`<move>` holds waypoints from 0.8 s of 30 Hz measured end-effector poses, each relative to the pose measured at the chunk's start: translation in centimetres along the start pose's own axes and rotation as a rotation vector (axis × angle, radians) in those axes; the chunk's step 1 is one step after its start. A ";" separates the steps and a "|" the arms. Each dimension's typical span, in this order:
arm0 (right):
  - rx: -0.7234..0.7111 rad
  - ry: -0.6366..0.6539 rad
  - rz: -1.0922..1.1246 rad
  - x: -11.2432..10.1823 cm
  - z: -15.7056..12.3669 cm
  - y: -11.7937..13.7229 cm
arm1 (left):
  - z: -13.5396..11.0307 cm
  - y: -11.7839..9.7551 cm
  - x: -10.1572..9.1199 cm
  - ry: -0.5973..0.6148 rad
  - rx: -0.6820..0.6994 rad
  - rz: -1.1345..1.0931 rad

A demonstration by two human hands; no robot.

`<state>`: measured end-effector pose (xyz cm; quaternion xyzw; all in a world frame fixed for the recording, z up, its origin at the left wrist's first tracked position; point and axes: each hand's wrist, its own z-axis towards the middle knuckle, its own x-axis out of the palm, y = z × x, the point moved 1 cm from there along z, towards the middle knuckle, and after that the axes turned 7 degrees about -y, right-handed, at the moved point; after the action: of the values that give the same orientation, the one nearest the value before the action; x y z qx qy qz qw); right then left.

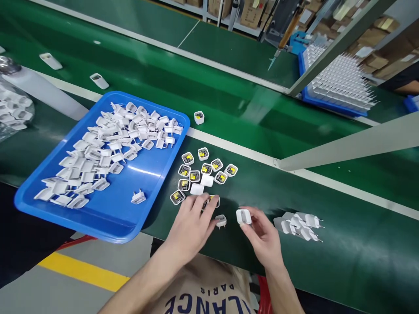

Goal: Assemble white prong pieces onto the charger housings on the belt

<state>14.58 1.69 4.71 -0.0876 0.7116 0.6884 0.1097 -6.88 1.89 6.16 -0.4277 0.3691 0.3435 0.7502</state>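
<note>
The left hand [190,222] is palm down, fingers bent over open-topped housings [217,202]; whether it grips one cannot be determined. The right hand [262,237] is angled inward, thumb and fingers pinching a white housing [243,216] over the green bench [353,244], beside the loose pin cap [221,220]. The white housing's recessed end faces the camera; its long axis is foreshortened and indeterminate

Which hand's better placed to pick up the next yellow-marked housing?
Left, I'd say. The left hand has its fingers over the near edge of the group of yellow-marked housings. The right hand is farther right and occupied, pinching a white adapter.
</note>
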 end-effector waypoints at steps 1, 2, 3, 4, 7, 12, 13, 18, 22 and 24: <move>-0.007 -0.024 -0.008 -0.4 0.3 -0.1 | 0.5 0.4 0.4 0.004 0.046 0.098; -0.020 -0.041 -0.017 -0.7 0.5 -0.1 | 1.0 0.7 0.9 0.007 0.088 0.166; -0.033 -0.054 -0.025 -1.0 0.7 0.0 | 1.5 0.8 1.4 0.006 0.123 0.204; -0.040 -0.062 -0.028 -1.3 0.9 0.0 | 1.9 0.7 1.9 0.008 0.151 0.217; -0.021 -0.040 -0.009 -1.7 1.1 -0.1 | 2.9 -0.4 3.4 0.084 0.178 0.194; -0.045 -0.114 -0.034 -2.5 1.1 -0.8 | 3.6 -3.2 5.7 0.216 0.037 0.096; -0.068 -0.131 -0.099 -2.7 1.2 -0.8 | 3.6 -3.6 6.0 0.229 0.009 0.069; -0.254 -0.112 -0.505 -3.2 1.2 0.1 | 2.8 -3.8 6.8 0.367 -0.136 -0.066; -0.463 -0.052 -0.603 -2.3 1.1 0.0 | 2.1 -2.7 6.9 0.454 -0.192 -0.182; -0.542 -0.002 -0.644 -1.8 1.2 -0.1 | 2.0 -2.3 6.9 0.448 -0.200 -0.227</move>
<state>16.34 2.86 5.08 -0.3307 0.4409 0.7812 0.2930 -1.07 4.12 1.87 -0.6035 0.4397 0.1886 0.6379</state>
